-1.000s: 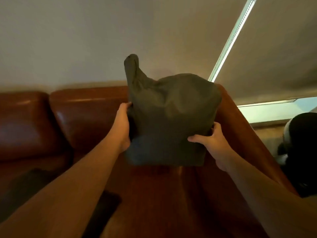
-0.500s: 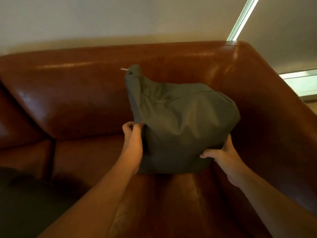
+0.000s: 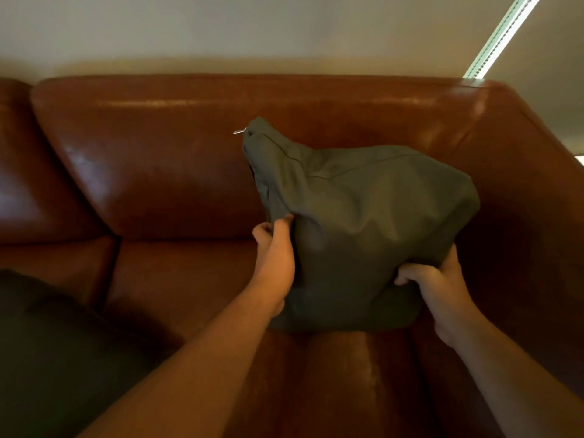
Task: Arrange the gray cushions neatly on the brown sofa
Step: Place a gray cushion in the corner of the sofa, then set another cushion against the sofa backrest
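Observation:
A gray cushion (image 3: 363,222) stands on the seat of the brown leather sofa (image 3: 164,172), in its right corner, leaning toward the backrest. One corner of the cushion sticks up at the top left, with a small metal zip pull showing. My left hand (image 3: 275,257) pinches the cushion's left edge. My right hand (image 3: 439,289) grips its lower right side. A second dark cushion (image 3: 53,352) lies on the seat at the lower left, in shadow.
The sofa's right armrest (image 3: 537,216) rises just right of the held cushion. A plain wall (image 3: 252,30) runs behind the backrest. A strip of light from a blind edge (image 3: 499,36) shows at the upper right.
The cushion has come down from in front of the wall onto the seat in the sofa's right corner. My left hand shifted from a flat hold to a pinch on the left edge.

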